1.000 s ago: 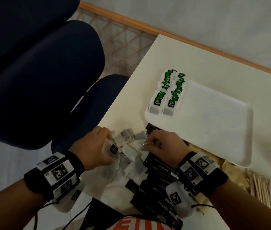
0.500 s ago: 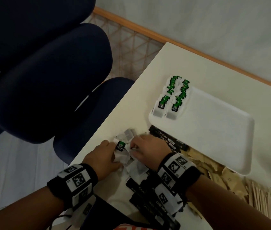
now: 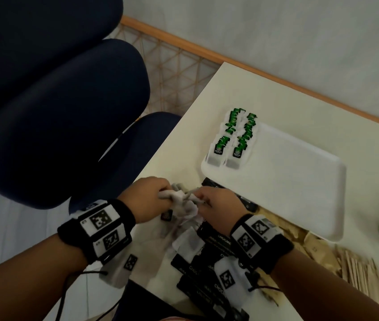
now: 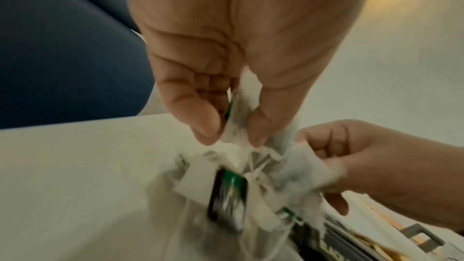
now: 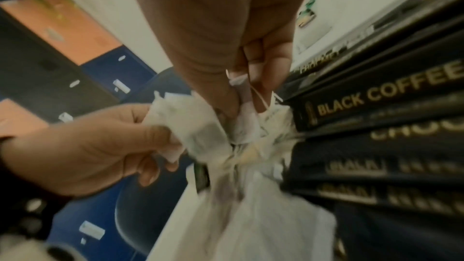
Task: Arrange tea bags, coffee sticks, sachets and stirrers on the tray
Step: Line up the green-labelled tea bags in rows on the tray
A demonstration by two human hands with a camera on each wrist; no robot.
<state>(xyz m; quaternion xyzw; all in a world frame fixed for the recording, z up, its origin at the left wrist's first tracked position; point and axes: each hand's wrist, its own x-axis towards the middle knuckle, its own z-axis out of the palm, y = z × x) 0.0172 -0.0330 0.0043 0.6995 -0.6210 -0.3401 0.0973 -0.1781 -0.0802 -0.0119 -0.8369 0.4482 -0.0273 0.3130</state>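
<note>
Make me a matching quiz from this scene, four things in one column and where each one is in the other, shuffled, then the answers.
Things:
1. Rows of tea bags
2. Tangle of tea bags
3. Coffee sticks
4. Stirrers

Places:
A. On the table under the right wrist
B. On the table past the tray's near right corner
C. At the tray's left end
D. Held between the left hand and right hand

Pairs: 1-C, 2-D, 3-A, 4-B
</note>
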